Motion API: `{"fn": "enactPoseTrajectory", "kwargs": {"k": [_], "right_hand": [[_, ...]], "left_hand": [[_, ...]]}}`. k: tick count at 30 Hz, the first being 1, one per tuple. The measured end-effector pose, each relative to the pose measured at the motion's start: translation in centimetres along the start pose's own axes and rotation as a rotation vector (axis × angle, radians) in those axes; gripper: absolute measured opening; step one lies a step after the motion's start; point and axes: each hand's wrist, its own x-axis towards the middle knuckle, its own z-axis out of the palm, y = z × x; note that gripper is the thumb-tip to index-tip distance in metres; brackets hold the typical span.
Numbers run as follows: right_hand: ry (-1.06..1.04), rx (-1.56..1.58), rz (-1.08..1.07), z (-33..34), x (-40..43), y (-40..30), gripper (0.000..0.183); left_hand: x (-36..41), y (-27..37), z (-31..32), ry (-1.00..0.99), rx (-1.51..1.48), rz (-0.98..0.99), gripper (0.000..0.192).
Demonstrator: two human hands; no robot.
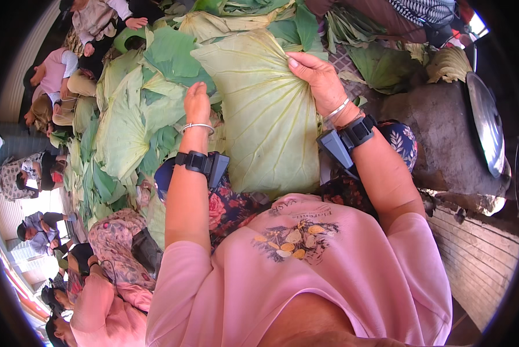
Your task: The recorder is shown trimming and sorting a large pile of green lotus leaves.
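A broad, pale green lotus leaf (268,117) hangs spread out in front of me, its veins fanning from the upper right. My right hand (318,78) pinches it between thumb and fingers at that corner. The leaf's lower end reaches down to my lap. My left hand (197,103) is raised just left of the leaf, its fingers together and pointing away from me. Whether it touches the leaf or another one behind it is unclear. Each wrist carries a bracelet and a strapped device.
A heap of green and yellowing lotus leaves (125,126) spreads left and ahead. Several people sit along the left, one in a pink top (107,303) close by. On the right stands a rough stove-like block (424,126) with a metal lid (485,123) and more leaves (381,67).
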Motion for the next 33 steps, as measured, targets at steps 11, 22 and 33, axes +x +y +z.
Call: {"fn": "enactPoseTrajectory", "kwargs": {"k": [11,22,33], "right_hand": [[0.29,-0.117,0.214,-4.0,1.6,5.3,0.026],[-0.15,-0.009,0.287,-2.4,2.5,2.4,0.043],[-0.094,-1.571,0.198,-6.5,2.2,10.2,0.02]], "left_hand": [[-0.8,-4.7,-2.1,-0.336,0.14,-0.416,0.057],[0.2,-0.2,-6.1,0.144,-0.12,0.14,0.034],[-0.3,-3.2,-4.9,-0.169,0.765,0.084,0.042]]}}
